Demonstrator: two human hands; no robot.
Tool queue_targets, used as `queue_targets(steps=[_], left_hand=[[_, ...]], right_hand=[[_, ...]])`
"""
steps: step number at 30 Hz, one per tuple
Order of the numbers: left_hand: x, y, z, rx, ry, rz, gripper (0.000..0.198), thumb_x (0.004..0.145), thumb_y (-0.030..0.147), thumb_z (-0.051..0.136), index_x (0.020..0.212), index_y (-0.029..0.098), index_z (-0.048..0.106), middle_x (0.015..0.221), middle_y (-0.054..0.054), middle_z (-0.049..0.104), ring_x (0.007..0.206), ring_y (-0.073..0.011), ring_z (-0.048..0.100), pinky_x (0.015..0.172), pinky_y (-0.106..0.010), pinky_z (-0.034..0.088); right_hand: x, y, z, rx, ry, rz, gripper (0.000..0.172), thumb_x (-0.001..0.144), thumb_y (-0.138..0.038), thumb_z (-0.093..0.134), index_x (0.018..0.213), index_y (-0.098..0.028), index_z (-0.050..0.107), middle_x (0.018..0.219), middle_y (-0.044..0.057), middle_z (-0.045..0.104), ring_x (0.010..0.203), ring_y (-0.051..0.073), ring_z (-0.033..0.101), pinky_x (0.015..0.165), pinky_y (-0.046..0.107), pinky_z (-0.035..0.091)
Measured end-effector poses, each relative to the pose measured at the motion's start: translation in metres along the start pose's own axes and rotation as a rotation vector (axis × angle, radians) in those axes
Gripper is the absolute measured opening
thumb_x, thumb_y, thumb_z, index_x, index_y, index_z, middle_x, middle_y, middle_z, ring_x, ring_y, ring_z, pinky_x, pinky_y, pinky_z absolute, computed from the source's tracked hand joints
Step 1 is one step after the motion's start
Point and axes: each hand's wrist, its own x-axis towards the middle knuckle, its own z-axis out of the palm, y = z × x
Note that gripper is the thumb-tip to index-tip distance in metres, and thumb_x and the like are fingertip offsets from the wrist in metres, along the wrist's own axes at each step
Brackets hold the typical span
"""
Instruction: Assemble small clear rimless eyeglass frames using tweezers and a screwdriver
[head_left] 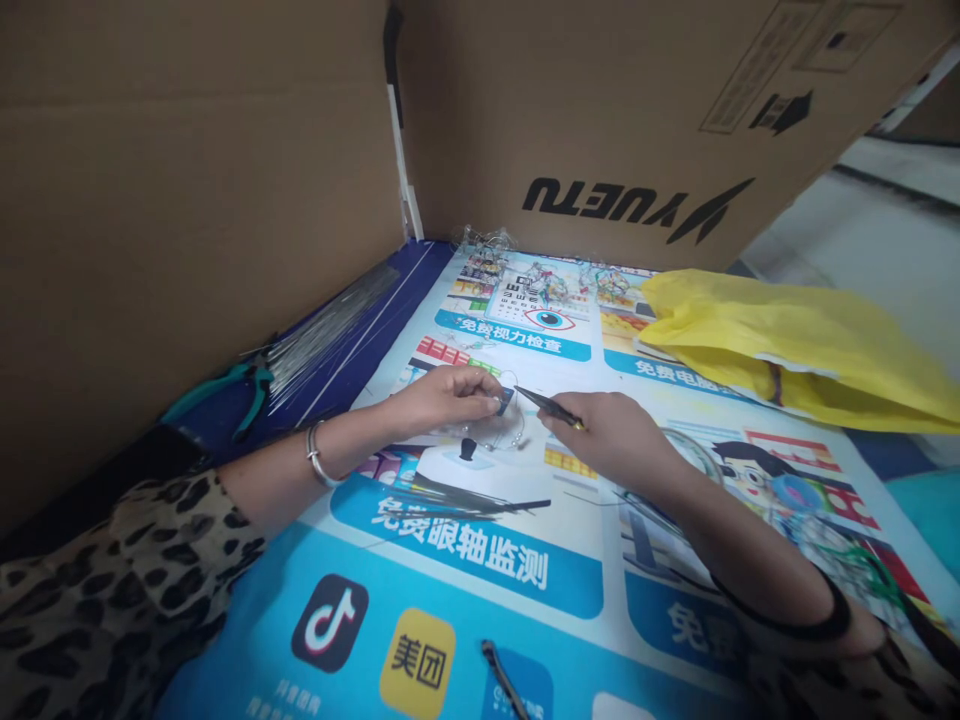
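My left hand [448,395] rests on a printed poster [465,570] and pinches a small dark blue piece [505,400] attached to a thin wire loop [501,432]. My right hand [611,432] is closed on slim dark pliers [551,405], whose tip points left and almost touches the blue piece. A silver bangle [316,456] circles my left wrist and a black band [795,620] my right wrist.
Cardboard walls [187,200] stand at the left and back. A bundle of thin metal wires [330,330] and teal-handled pliers [232,385] lie at the left. A yellow plastic bag [787,345] lies at the right. Dark wires [457,498] and a small tool [502,680] lie nearer.
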Motion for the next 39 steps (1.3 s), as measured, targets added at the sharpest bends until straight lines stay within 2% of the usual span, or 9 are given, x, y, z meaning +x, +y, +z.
queue_targets(steps=[3, 8, 13, 18, 21, 30, 33, 39], left_hand=[[0.002, 0.003, 0.0, 0.025, -0.026, 0.033, 0.017, 0.076, 0.026, 0.056, 0.085, 0.013, 0.059, 0.081, -0.002, 0.059, 0.073, -0.0098, 0.053, 0.065, -0.022, 0.042], [0.004, 0.004, 0.005, -0.078, -0.049, 0.005, 0.015, 0.076, 0.028, 0.056, 0.083, 0.014, 0.058, 0.073, 0.0, 0.057, 0.063, -0.0073, 0.051, 0.055, -0.019, 0.04], [0.004, 0.002, 0.011, -0.136, -0.042, -0.089, 0.02, 0.077, 0.032, 0.056, 0.082, 0.013, 0.057, 0.057, 0.002, 0.052, 0.047, -0.0055, 0.044, 0.043, -0.017, 0.031], [0.004, 0.001, 0.011, -0.183, 0.027, -0.058, 0.014, 0.076, 0.026, 0.055, 0.078, 0.012, 0.058, 0.053, 0.005, 0.045, 0.042, -0.0024, 0.033, 0.041, -0.017, 0.025], [0.003, 0.002, 0.01, -0.2, 0.024, -0.076, 0.016, 0.075, 0.027, 0.055, 0.077, 0.012, 0.058, 0.049, 0.007, 0.04, 0.039, -0.0023, 0.026, 0.039, -0.018, 0.019], [0.003, 0.003, 0.011, -0.304, 0.031, -0.116, 0.017, 0.072, 0.028, 0.06, 0.074, 0.012, 0.058, 0.045, 0.008, 0.04, 0.037, -0.0022, 0.026, 0.038, -0.018, 0.018], [0.003, 0.0, 0.009, -0.312, 0.012, -0.118, 0.016, 0.071, 0.028, 0.06, 0.073, 0.012, 0.057, 0.045, 0.008, 0.041, 0.036, -0.0018, 0.026, 0.037, -0.017, 0.017], [0.001, 0.001, 0.002, -0.262, -0.071, -0.121, 0.015, 0.072, 0.026, 0.06, 0.077, 0.012, 0.06, 0.049, 0.007, 0.045, 0.037, -0.0012, 0.027, 0.036, -0.016, 0.017]], right_hand=[[0.001, 0.001, 0.002, 0.0, 0.01, -0.005, 0.027, 0.082, -0.041, 0.04, 0.079, -0.024, 0.061, 0.07, 0.0, 0.064, 0.062, 0.014, 0.054, 0.049, 0.023, 0.024], [0.002, 0.002, 0.005, 0.009, 0.031, -0.006, 0.027, 0.082, -0.041, 0.04, 0.08, -0.025, 0.061, 0.07, 0.0, 0.064, 0.062, 0.014, 0.053, 0.049, 0.023, 0.023], [0.002, -0.001, 0.009, 0.038, 0.065, -0.007, 0.027, 0.083, -0.041, 0.039, 0.079, -0.024, 0.06, 0.07, 0.0, 0.064, 0.063, 0.014, 0.053, 0.05, 0.023, 0.023], [0.002, -0.004, 0.015, 0.096, 0.077, 0.007, 0.026, 0.083, -0.04, 0.039, 0.077, -0.023, 0.058, 0.067, 0.0, 0.061, 0.059, 0.013, 0.051, 0.05, 0.023, 0.023], [0.003, -0.004, 0.019, 0.133, 0.104, -0.001, 0.027, 0.083, -0.04, 0.039, 0.075, -0.022, 0.057, 0.063, -0.001, 0.058, 0.055, 0.011, 0.048, 0.049, 0.023, 0.022], [0.003, -0.009, 0.025, 0.277, 0.124, -0.02, 0.024, 0.083, -0.036, 0.041, 0.072, -0.02, 0.056, 0.062, -0.002, 0.056, 0.056, 0.011, 0.047, 0.05, 0.022, 0.025], [0.005, -0.004, 0.028, 0.324, 0.121, -0.089, 0.024, 0.083, -0.035, 0.041, 0.075, -0.02, 0.057, 0.064, -0.001, 0.057, 0.059, 0.012, 0.049, 0.053, 0.022, 0.028], [0.012, 0.013, 0.034, 0.385, 0.12, -0.333, 0.021, 0.083, -0.032, 0.045, 0.086, -0.019, 0.061, 0.078, 0.001, 0.061, 0.072, 0.013, 0.054, 0.063, 0.023, 0.036]])
